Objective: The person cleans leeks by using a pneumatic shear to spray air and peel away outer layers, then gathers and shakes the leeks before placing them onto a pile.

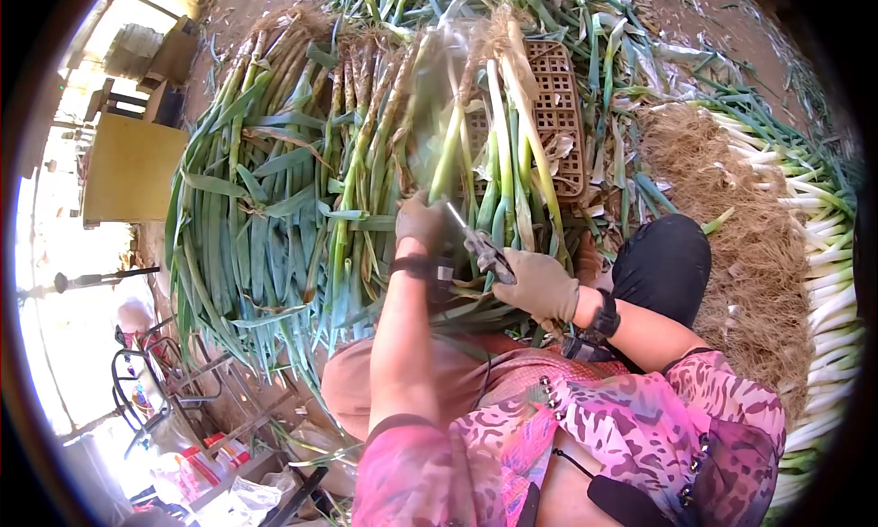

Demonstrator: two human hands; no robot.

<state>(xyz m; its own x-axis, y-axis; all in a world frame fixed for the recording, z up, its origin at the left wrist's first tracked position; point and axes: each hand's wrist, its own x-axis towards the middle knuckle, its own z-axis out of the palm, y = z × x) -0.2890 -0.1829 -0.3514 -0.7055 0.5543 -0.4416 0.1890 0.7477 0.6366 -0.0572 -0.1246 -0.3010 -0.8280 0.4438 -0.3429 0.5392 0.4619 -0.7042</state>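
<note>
My left hand (420,221), in a brownish glove, is closed round the lower part of a green onion stalk (445,161), whose upper part is smeared by motion. My right hand (535,285), gloved too, grips a grey metal tool with a thin nozzle (485,252); its tip points at the stalk by my left hand. Several long stalks with white stems (503,161) lie just beyond my hands, over a brown plastic crate (555,97). Left of them spreads a large pile of untrimmed green onions (265,188), roots at the far end.
A curved row of cleaned onions (828,298) with white stems and a mass of roots (732,243) lies at the right. Loose leaves (631,60) litter the far ground. At the left are a yellow board (133,170) and a metal frame (137,381).
</note>
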